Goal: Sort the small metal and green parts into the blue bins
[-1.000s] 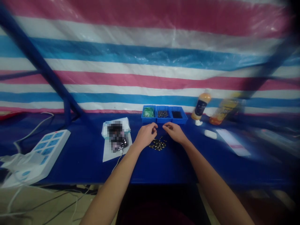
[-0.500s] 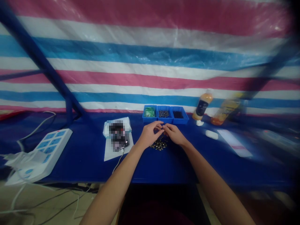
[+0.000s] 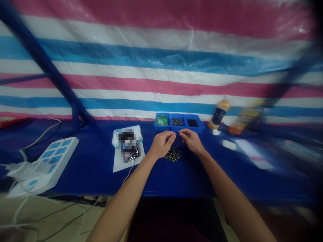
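The left hand (image 3: 162, 144) and right hand (image 3: 192, 140) have thumbs and fingers drawn narrow, their tips just apart; whether either pinches a small piece cannot be told. Below them, toward the near edge of the blue tabletop (image 3: 176, 183), lies a loose pile of small brass-coloured metal parts (image 3: 173, 155). Three joined blue plastic bins (image 3: 178, 129) stand near the far edge.

The left hand (image 3: 161, 144) and right hand (image 3: 192, 140) are bare, like the forearms (image 3: 131, 188), while below the tabletop's near edge (image 3: 176, 194) appear near-black clothing (image 3: 179, 207) and a dim maroon garment (image 3: 171, 232).
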Motion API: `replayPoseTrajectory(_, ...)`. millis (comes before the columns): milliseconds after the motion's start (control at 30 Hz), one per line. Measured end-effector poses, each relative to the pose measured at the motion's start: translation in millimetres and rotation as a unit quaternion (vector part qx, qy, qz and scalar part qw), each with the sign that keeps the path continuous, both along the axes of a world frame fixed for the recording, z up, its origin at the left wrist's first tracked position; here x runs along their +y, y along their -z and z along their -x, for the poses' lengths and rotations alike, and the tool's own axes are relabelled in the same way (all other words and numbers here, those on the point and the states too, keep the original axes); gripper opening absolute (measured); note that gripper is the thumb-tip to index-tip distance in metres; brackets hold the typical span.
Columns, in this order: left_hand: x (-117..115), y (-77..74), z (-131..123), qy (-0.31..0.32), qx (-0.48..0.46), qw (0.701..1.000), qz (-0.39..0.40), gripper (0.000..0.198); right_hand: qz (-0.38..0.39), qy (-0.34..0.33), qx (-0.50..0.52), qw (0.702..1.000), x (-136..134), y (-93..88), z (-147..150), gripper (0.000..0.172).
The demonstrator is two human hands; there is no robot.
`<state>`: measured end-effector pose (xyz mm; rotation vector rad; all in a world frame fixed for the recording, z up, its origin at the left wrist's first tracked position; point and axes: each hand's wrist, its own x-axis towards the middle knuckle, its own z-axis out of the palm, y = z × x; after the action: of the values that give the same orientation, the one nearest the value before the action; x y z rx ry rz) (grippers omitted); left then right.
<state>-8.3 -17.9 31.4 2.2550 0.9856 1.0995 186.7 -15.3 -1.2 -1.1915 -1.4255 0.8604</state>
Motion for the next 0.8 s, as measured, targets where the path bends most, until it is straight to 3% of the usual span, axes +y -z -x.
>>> replayPoseTrajectory(100, -0.5, -2.1, -0.9, -0.033, 0.016, 0.999, -0.012, 0.039, -0.004, 0.007, -0.001, 1.0, -0.6, -1.7, 0.0, 0.032)
replayPoseTrajectory(333, 3.7, -3.3, 2.1, -0.219, 0.078, 0.972, -0.041, 0.036, 0.031, 0.028, 0.026, 0.999, -0.4, -2.0, -1.1, 0.043)
replayPoseTrajectory(500, 5.5, -0.2, 0.8, -0.22, 0.114, 0.968, -0.035, 0.032, 0.07, 0.057, 0.062, 0.994, 4.0, 2.1, -5.6, 0.049)
replayPoseTrajectory(800, 7.5, 3.2, -0.2, -0.198, 0.128, 0.971, -0.034, 0.024, 0.117, 0.113, 0.171, 0.972, 5.3, -2.8, -11.4, 0.041)
